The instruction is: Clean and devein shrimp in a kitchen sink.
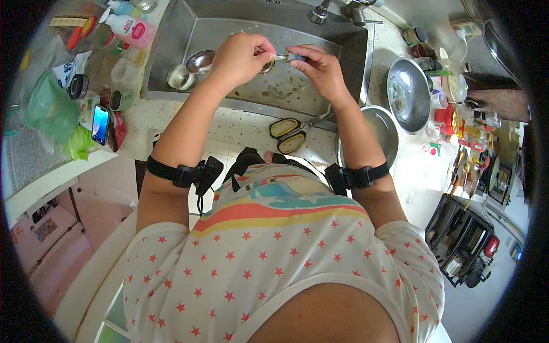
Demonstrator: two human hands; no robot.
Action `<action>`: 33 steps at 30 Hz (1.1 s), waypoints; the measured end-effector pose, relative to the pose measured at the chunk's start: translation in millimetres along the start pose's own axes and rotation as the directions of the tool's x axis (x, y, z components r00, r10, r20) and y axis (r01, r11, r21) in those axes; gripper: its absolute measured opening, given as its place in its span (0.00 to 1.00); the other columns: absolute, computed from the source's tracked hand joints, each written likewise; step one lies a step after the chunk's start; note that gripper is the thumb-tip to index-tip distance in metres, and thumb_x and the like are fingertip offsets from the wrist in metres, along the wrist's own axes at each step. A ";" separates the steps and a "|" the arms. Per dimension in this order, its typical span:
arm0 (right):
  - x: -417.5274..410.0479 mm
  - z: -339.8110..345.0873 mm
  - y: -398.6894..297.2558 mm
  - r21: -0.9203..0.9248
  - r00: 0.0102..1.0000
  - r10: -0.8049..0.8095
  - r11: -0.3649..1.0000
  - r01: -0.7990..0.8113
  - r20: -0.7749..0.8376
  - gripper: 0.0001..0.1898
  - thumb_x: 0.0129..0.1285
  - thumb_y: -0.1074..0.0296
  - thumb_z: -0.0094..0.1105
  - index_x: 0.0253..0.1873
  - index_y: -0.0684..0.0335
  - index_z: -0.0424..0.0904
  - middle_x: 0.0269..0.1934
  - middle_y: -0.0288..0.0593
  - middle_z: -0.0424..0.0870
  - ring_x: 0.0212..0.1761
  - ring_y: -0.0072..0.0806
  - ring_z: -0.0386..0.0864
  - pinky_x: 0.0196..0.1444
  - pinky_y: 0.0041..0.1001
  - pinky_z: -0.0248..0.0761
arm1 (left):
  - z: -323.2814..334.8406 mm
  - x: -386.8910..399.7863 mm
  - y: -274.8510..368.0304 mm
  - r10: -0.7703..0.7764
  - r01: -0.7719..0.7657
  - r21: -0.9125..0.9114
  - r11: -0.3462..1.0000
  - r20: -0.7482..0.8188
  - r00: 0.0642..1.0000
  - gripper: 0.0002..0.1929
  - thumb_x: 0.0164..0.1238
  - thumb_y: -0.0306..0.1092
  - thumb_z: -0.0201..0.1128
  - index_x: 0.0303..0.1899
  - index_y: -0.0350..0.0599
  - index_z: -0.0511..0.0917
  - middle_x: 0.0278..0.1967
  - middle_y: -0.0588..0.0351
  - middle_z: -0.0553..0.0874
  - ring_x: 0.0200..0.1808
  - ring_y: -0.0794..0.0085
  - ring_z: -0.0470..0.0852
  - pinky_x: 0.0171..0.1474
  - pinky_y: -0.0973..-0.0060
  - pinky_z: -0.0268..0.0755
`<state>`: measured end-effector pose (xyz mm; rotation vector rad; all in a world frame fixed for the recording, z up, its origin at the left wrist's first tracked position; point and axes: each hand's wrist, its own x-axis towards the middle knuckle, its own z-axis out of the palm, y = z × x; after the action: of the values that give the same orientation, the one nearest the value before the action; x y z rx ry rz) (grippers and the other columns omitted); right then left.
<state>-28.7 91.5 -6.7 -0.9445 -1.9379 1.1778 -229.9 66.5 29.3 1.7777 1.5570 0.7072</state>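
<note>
Over the sink (279, 96), both hands meet at a small, slender, greyish thing (295, 57) with a shiny, pale section; its exact kind is unclear. My right hand (321, 70) pinches its darker end between thumb and fingers. At the other end, the fingertips of my left hand (242, 58) close on the pale section and partly hide it. Below the hands, the sink's bottom carries scattered bits and dark spots. Two metal bowls, one round and light inside (180, 78) and one shiny (200, 62), stand left of my left hand. Part of another round vessel (267, 67) shows beneath the fingers.
Scissors (291, 133) with black-and-yellow handles lie on the sink's front ledge. A metal colander (408, 95) with pale contents and a metal basin (381, 130) stand right. Left are a pink pump bottle (133, 31), a phone (100, 124) and a cup (121, 100). The faucet (319, 15) is behind.
</note>
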 end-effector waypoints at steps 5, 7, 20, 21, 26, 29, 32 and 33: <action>-0.4 3.3 0.2 -0.030 0.999 -0.053 0.998 0.053 0.003 0.15 0.55 0.74 0.62 0.49 0.61 0.79 0.44 0.41 0.79 0.46 0.26 0.74 0.51 0.23 0.66 | 5.0 -0.6 -0.1 -0.034 0.034 -0.006 0.999 0.005 0.999 0.06 0.53 0.34 0.64 0.31 0.46 0.82 0.27 0.55 0.85 0.30 0.69 0.83 0.34 0.75 0.73; -0.7 3.8 0.3 -0.033 0.998 -0.062 0.998 0.062 0.004 0.15 0.55 0.74 0.62 0.49 0.61 0.79 0.44 0.41 0.79 0.47 0.26 0.74 0.51 0.23 0.66 | 3.8 -0.7 4.1 -0.037 0.037 -0.013 0.999 0.019 0.999 0.05 0.53 0.33 0.64 0.31 0.45 0.82 0.27 0.55 0.85 0.30 0.70 0.83 0.34 0.75 0.73; -6.6 1.1 -2.1 0.195 0.993 0.112 0.974 -0.116 0.034 0.13 0.57 0.71 0.60 0.48 0.63 0.79 0.44 0.40 0.81 0.46 0.22 0.75 0.53 0.22 0.65 | 9.8 0.6 -9.2 -0.044 0.095 -0.427 0.899 0.128 0.991 0.06 0.57 0.30 0.63 0.33 0.38 0.80 0.24 0.61 0.82 0.23 0.82 0.75 0.28 0.83 0.68; -6.9 1.3 -1.9 0.223 0.991 0.131 0.965 -0.136 0.037 0.13 0.57 0.71 0.61 0.48 0.63 0.79 0.44 0.39 0.81 0.47 0.22 0.75 0.53 0.22 0.65 | 9.7 0.8 -9.7 -0.044 0.096 -0.427 0.899 0.129 0.991 0.06 0.57 0.30 0.63 0.33 0.38 0.80 0.24 0.61 0.82 0.23 0.82 0.75 0.28 0.83 0.68; -6.4 1.5 1.9 0.224 0.987 0.154 0.962 -0.159 0.038 0.12 0.58 0.71 0.60 0.48 0.63 0.80 0.44 0.38 0.81 0.46 0.21 0.75 0.53 0.22 0.65 | 7.5 2.4 -10.1 -0.100 0.181 -0.399 0.899 0.216 0.971 0.05 0.60 0.29 0.61 0.36 0.39 0.79 0.25 0.64 0.79 0.24 0.84 0.72 0.28 0.83 0.66; -3.6 1.9 2.3 0.190 0.982 0.185 0.963 -0.189 0.041 0.12 0.58 0.72 0.61 0.47 0.64 0.80 0.43 0.37 0.82 0.45 0.20 0.75 0.52 0.21 0.66 | 9.0 2.5 -13.3 -0.115 0.200 -0.441 0.875 0.211 0.971 0.05 0.60 0.28 0.61 0.37 0.39 0.78 0.25 0.64 0.78 0.25 0.84 0.72 0.29 0.84 0.66; -2.1 0.8 12.2 0.150 0.976 0.217 0.964 -0.219 0.032 0.12 0.56 0.70 0.62 0.46 0.63 0.80 0.41 0.38 0.83 0.42 0.20 0.75 0.50 0.22 0.67 | 9.8 5.1 -20.4 -0.102 0.188 -0.524 0.831 0.189 0.977 0.06 0.58 0.29 0.63 0.34 0.39 0.80 0.25 0.63 0.80 0.25 0.84 0.73 0.28 0.84 0.66; -1.5 0.1 17.5 0.128 0.977 0.215 0.968 -0.215 0.019 0.12 0.55 0.69 0.63 0.45 0.61 0.81 0.40 0.39 0.83 0.41 0.21 0.76 0.48 0.22 0.68 | 9.2 6.6 -19.8 -0.100 0.188 -0.524 0.830 0.192 0.976 0.06 0.58 0.29 0.63 0.34 0.39 0.80 0.25 0.63 0.80 0.25 0.84 0.73 0.28 0.84 0.66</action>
<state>-23.8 96.0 -22.9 -1.1037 -1.7721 1.4112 -234.5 73.2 7.9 1.2455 1.2121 0.8131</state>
